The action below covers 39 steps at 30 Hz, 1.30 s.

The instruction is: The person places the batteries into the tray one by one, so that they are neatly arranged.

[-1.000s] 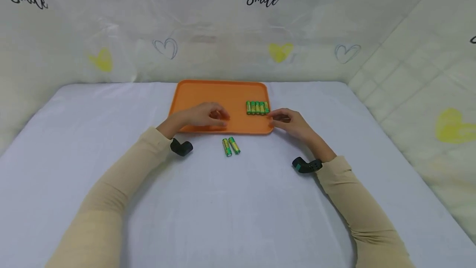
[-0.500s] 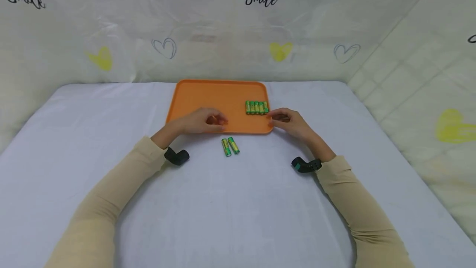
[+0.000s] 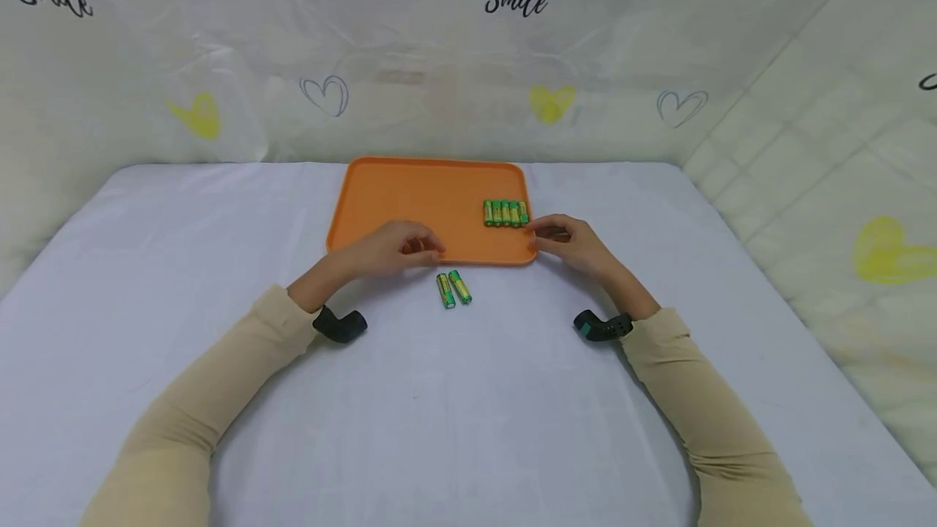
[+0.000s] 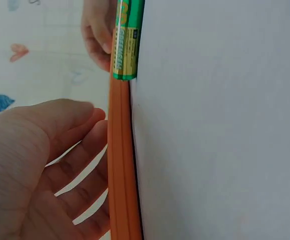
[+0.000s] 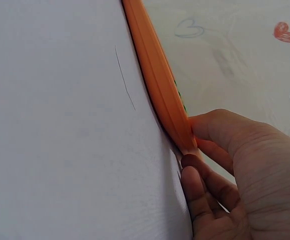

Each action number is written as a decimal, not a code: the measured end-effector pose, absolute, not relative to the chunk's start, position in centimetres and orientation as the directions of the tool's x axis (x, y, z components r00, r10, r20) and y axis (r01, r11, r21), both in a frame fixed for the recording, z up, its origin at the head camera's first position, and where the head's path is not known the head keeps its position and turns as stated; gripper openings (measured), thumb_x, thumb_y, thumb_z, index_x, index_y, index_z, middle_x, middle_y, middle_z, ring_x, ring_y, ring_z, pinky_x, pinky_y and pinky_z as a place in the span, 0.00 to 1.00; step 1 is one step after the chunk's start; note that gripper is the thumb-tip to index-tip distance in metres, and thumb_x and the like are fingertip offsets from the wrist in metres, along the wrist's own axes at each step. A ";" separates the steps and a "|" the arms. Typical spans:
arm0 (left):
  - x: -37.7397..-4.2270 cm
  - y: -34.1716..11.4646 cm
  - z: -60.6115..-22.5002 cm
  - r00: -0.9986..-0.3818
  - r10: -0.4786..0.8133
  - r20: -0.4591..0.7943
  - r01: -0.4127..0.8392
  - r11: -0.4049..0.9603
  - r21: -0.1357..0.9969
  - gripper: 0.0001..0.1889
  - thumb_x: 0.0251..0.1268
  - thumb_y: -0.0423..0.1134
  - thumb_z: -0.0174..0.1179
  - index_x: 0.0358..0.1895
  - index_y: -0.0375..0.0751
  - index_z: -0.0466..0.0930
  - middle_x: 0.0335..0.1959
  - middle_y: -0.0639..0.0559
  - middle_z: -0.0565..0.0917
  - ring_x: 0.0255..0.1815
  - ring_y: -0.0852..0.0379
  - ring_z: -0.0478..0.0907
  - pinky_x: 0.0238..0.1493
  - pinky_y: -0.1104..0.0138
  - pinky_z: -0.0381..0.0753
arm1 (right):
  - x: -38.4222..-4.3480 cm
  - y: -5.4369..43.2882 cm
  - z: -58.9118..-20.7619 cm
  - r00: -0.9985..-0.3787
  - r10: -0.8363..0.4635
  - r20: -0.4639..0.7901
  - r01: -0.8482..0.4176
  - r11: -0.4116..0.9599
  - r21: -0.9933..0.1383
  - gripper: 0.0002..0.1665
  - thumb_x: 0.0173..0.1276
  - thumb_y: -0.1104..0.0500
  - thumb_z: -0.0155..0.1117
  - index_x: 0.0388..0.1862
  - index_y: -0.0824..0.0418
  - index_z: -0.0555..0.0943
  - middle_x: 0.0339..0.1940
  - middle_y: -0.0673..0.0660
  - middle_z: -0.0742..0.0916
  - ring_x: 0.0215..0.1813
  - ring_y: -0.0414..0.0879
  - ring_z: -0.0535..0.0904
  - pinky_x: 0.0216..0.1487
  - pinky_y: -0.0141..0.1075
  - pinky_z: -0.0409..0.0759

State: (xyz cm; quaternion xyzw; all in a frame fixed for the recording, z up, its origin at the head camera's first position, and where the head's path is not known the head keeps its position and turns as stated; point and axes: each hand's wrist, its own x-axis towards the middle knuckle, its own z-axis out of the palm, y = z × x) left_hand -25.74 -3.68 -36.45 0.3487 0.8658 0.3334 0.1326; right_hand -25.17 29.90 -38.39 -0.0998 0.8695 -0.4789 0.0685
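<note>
An orange tray (image 3: 410, 185) lies at the back of the table. Several green-and-gold batteries (image 3: 506, 213) stand side by side in a row at its right end. Two more batteries (image 3: 454, 289) lie on the cloth in front of the tray, slightly splayed; one battery (image 4: 126, 40) shows large in the left wrist view. My left hand (image 3: 398, 249) hovers over the tray's front rim with fingers loosely bent and nothing between them. My right hand (image 3: 574, 244) holds the tray's front right corner, thumb against the rim in the right wrist view.
A white cloth (image 3: 439, 413) covers the table. Behind it hangs a pale sheet (image 3: 439, 39) printed with hearts and "Smile", and a similar sheet runs down the right side. Black wrist cameras (image 3: 340, 325) are worn at both cuffs.
My left hand has drawn back from inside the tray toward its front rim, moving left and nearer me. The right hand, tray and batteries have stayed in place.
</note>
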 end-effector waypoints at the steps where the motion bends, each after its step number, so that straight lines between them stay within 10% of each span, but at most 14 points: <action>1: -25.6 -3.7 -36.4 -0.727 0.686 0.017 0.520 0.535 0.666 0.13 0.69 0.40 0.61 0.53 0.41 0.81 0.47 0.52 0.83 0.41 0.54 0.74 0.43 0.66 0.76 | -25.1 29.9 -38.4 -0.970 -0.240 -0.025 -0.107 0.521 -0.847 0.22 0.69 0.57 0.66 0.59 0.64 0.78 0.57 0.62 0.81 0.57 0.50 0.74 0.62 0.43 0.70; 39: -21.3 -2.0 -35.8 -0.782 0.623 0.021 0.586 0.724 0.364 0.27 0.46 0.60 0.73 0.46 0.47 0.84 0.38 0.58 0.82 0.35 0.62 0.73 0.32 0.71 0.73 | -25.2 30.0 -38.5 -0.968 -0.249 -0.025 -0.110 0.514 -0.851 0.23 0.69 0.56 0.66 0.59 0.64 0.78 0.58 0.62 0.81 0.57 0.50 0.74 0.63 0.43 0.69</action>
